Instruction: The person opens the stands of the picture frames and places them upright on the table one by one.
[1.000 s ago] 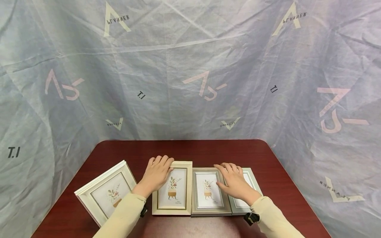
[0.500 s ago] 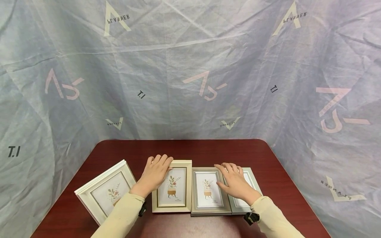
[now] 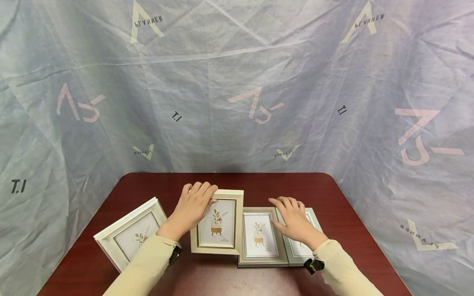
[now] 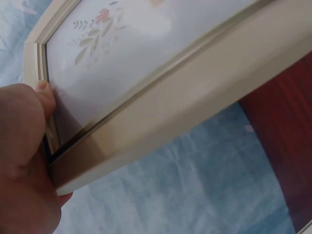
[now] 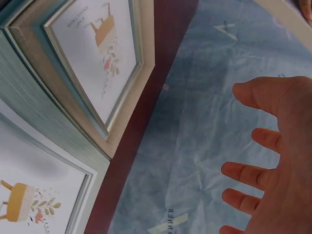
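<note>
My left hand point(image 3: 195, 207) grips a cream picture frame point(image 3: 217, 224) by its top left edge in the head view. In the left wrist view the thumb lies on the front of its border and the fingers go behind it. This frame is raised, its lower right corner overlapping a beige-grey picture frame point(image 3: 260, 234) with a silver inner edge. Over that one and a pale green picture frame point(image 3: 298, 260) is my right hand point(image 3: 293, 218), fingers spread and holding nothing. The right wrist view shows those fingers point(image 5: 258, 175) apart from both frames.
Another cream picture frame point(image 3: 131, 237) stands at an angle on the left, partly hidden by my left sleeve. All are on a dark red table point(image 3: 255, 191). Grey printed cloth point(image 3: 237, 135) hangs around its back and sides.
My left hand has lifted the cream picture frame up and slightly right, away from the front of the row. My right hand has risen a little, its fingers leaving the beige-grey frame.
</note>
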